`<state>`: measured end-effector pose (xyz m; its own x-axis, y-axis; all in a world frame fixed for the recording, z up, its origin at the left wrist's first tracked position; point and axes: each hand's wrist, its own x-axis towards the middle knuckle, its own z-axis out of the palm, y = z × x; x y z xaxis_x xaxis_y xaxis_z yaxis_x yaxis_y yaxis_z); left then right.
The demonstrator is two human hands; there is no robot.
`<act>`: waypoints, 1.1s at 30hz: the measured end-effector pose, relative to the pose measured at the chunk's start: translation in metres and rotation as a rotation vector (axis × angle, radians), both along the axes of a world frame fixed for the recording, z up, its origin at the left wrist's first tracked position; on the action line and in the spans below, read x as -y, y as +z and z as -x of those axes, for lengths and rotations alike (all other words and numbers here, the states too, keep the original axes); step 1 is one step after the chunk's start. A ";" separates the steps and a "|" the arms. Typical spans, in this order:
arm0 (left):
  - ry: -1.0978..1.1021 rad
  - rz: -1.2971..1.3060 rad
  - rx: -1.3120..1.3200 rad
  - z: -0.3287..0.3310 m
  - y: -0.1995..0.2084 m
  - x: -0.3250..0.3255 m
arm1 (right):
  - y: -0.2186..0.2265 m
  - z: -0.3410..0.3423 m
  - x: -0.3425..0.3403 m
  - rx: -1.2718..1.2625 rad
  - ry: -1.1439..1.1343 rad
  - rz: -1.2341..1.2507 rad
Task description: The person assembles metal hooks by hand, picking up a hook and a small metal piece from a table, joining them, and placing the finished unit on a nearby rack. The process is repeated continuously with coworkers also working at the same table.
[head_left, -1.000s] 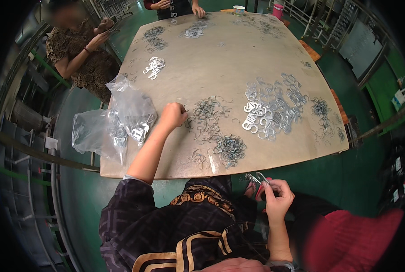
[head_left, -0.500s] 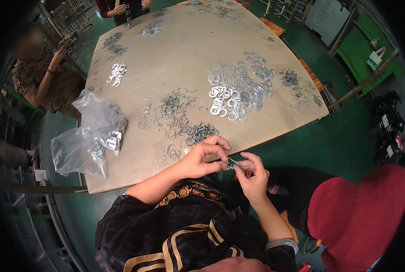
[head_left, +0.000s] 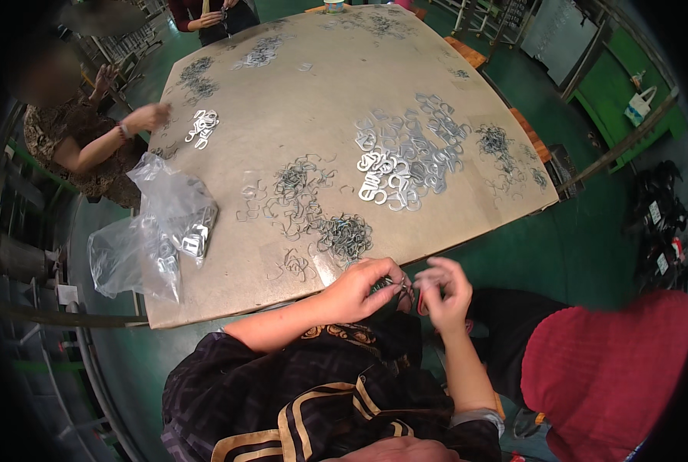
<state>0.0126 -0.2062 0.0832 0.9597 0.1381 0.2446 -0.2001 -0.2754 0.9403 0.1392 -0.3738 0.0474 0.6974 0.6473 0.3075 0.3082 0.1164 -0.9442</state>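
Observation:
My left hand [head_left: 365, 291] is closed around a few small metal wire hooks [head_left: 388, 284], just off the table's near edge. Only parts of these show between the thumb and fingers. Close to its right is my right hand [head_left: 446, 294], fingers bent and smeared by motion; whether it holds anything is unclear. A dense heap of bent wire hooks [head_left: 344, 236] lies on the table [head_left: 240, 269] just beyond my left hand. Looser wire hooks [head_left: 298, 185] spread farther from me. To the right is a big pile of shiny flat metal rings [head_left: 406, 158].
A clear plastic bag [head_left: 171, 204] with metal pieces sits at the table's left edge. A co-worker [head_left: 82, 146] is at the left side, another person [head_left: 217, 19] at the far side. A red-clad person [head_left: 606, 369] is close on my right. More wire hooks [head_left: 494, 142] lie far right.
My left hand has moved slightly right and nearer, closing more around the wire hooks. My right hand has shifted slightly right, away from them. The left co-worker's arm now reaches toward the table.

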 end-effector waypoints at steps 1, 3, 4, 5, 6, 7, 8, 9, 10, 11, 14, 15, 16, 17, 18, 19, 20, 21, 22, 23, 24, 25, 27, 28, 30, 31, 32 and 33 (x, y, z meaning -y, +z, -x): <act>-0.009 -0.054 0.027 0.000 0.000 0.001 | -0.007 -0.013 -0.006 -0.050 -0.070 0.020; -0.022 -0.136 0.084 0.000 -0.002 0.004 | -0.019 -0.045 -0.021 0.164 -0.122 0.272; -0.020 -0.149 0.087 0.000 -0.002 0.006 | -0.019 -0.057 -0.034 0.222 -0.121 0.397; -0.024 -0.160 0.087 -0.002 -0.003 0.007 | -0.025 -0.070 -0.046 0.294 -0.114 0.445; -0.023 -0.170 0.089 -0.002 -0.003 0.009 | -0.034 -0.082 -0.061 0.371 -0.102 0.491; -0.014 -0.185 0.105 -0.002 -0.001 0.011 | -0.041 -0.091 -0.074 0.448 -0.091 0.537; -0.005 -0.177 0.122 -0.001 -0.001 0.011 | -0.044 -0.095 -0.090 0.478 -0.106 0.570; 0.004 -0.169 0.139 -0.001 0.000 0.012 | -0.047 -0.098 -0.105 0.509 -0.122 0.603; 0.011 -0.161 0.156 -0.002 -0.001 0.014 | -0.052 -0.099 -0.116 0.539 -0.141 0.635; 0.024 -0.169 0.167 -0.001 -0.002 0.014 | -0.064 -0.100 -0.126 0.612 -0.201 0.621; 0.047 -0.186 0.151 0.006 -0.007 0.013 | -0.060 -0.099 -0.135 0.569 -0.181 0.732; 0.048 -0.184 0.132 0.007 -0.010 0.013 | -0.059 -0.100 -0.133 0.588 -0.186 0.719; 0.050 -0.183 0.113 0.008 -0.013 0.011 | -0.057 -0.101 -0.130 0.606 -0.194 0.707; 0.048 -0.179 0.096 0.008 -0.015 0.010 | -0.056 -0.103 -0.125 0.624 -0.207 0.700; 0.043 -0.175 0.079 0.009 -0.017 0.009 | -0.056 -0.104 -0.120 0.619 -0.243 0.647; 0.063 -0.179 0.078 0.010 -0.017 0.008 | -0.056 -0.105 -0.113 0.612 -0.281 0.596; 0.076 -0.179 0.079 0.010 -0.017 0.008 | -0.053 -0.105 -0.104 0.607 -0.325 0.549; 0.091 -0.177 0.081 0.009 -0.017 0.009 | -0.046 -0.101 -0.095 0.600 -0.362 0.500; 0.101 -0.166 0.076 0.008 -0.019 0.008 | -0.038 -0.094 -0.085 0.358 -0.303 0.409; 0.104 -0.152 0.074 0.006 -0.021 0.009 | -0.029 -0.085 -0.073 0.120 -0.252 0.315; 0.102 -0.140 0.070 0.004 -0.024 0.009 | -0.021 -0.073 -0.061 -0.119 -0.205 0.215; 0.124 -0.137 0.079 0.003 -0.024 0.009 | -0.011 -0.057 -0.052 -0.190 -0.147 0.137; 0.173 -0.146 0.085 0.003 -0.020 0.011 | 0.009 -0.026 -0.040 -0.312 -0.076 0.094; 0.202 -0.152 0.088 0.004 -0.017 0.012 | 0.021 -0.011 -0.038 -0.366 -0.055 0.088; 0.209 -0.159 0.071 0.004 -0.017 0.013 | 0.026 0.003 -0.029 -0.345 -0.021 0.085; 0.200 -0.164 0.065 0.003 -0.017 0.016 | 0.030 0.008 -0.025 -0.338 -0.028 0.069; 0.203 -0.180 0.055 0.003 -0.016 0.015 | 0.032 0.012 -0.023 -0.314 -0.043 0.083; 0.209 -0.187 0.058 0.004 -0.016 0.016 | 0.032 0.016 -0.021 -0.290 -0.056 0.098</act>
<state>0.0090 -0.2222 0.0675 0.8987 0.2788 0.3385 -0.1729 -0.4842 0.8577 0.1230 -0.3532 0.0796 0.7826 0.6219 0.0283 0.0274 0.0111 -0.9996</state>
